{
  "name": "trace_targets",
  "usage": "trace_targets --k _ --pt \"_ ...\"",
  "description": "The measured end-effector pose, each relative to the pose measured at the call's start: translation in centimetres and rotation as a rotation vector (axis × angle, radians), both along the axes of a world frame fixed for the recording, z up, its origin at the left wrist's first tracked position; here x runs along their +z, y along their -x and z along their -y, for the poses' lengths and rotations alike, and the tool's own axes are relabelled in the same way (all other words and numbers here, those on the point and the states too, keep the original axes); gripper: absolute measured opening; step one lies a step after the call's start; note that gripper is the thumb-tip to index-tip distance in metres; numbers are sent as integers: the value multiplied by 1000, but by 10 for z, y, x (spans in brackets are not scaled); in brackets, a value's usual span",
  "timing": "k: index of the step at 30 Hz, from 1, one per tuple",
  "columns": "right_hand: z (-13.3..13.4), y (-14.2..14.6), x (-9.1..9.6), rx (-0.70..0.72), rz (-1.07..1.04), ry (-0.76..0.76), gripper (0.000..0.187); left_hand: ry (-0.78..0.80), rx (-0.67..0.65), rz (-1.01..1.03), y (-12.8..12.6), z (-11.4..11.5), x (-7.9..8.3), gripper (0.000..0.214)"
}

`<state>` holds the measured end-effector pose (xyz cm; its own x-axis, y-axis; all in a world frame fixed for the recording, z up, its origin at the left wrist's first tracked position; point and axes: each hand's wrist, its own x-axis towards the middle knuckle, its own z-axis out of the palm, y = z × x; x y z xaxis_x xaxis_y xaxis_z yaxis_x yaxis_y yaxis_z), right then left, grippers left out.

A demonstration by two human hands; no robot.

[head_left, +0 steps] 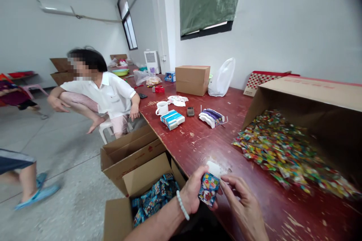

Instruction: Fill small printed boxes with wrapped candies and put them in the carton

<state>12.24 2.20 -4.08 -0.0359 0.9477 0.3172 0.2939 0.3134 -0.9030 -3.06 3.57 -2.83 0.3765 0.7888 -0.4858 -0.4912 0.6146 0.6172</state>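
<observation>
My left hand (194, 190), with a pale bead bracelet at the wrist, is closed around a small blue printed cardboard box (209, 189). The box is tilted, and its white top flap stands up. At the box's upper right edge is my right hand (240, 199), thumb and forefinger pinched against it. Whether anything is inside the box cannot be seen. Below and left of my hands, an open carton (117, 216) holds many similar blue boxes (158, 196). To the right, small colourful wrapped packets (271, 139) spill from a large carton lying on its side (313, 92).
The worn red table (195, 143) bears a white mug (162, 108), a blue-and-white pack (172, 119), a tissue pack (211, 117), a brown carton (192, 80) and a white plastic bag (222, 78). A person (104, 94) sits at its left edge; another person's legs (26, 180) are at far left.
</observation>
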Motion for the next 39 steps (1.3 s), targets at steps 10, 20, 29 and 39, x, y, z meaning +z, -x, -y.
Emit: trace_targets --k 10,20,29,39 --pt "2 3 10 50 53 -62 25 82 114 0 -9 12 3 48" --pt "-3 2 29 166 -58 124 30 17 -7 4 -4 12 -6 66" --pt "-4 9 23 78 -359 301 33 -254 65 -126 -8 19 3 57" --pt "2 2 32 219 -177 196 24 -179 -48 -49 -1 15 6 69"
